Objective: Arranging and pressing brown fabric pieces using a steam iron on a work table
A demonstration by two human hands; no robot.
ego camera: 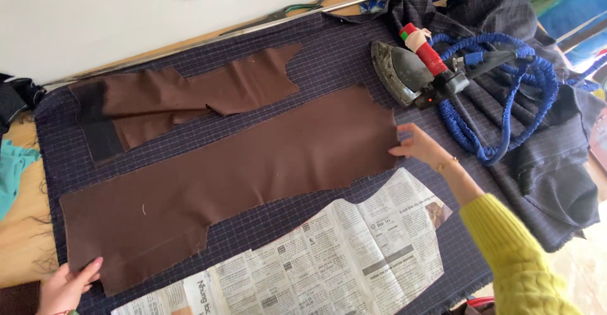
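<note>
A long brown cut fabric piece (240,176) lies flat on a dark checked cloth (329,56) that covers the table. My left hand (66,286) rests at its lower left corner, fingers on the fabric edge. My right hand (420,145), in a yellow knit sleeve, touches the right edge of the same piece with fingers spread. A second, smaller brown piece (190,94) lies above it. A newspaper pattern (329,258) lies along the near side, below the long piece.
A steam iron (411,72) with a red handle rests on its side at the upper right, with a coiled blue hose (506,100) beside it. Dark garments (556,176) are heaped at the right. Scissors (284,13) and a metal ruler (208,40) lie along the far edge.
</note>
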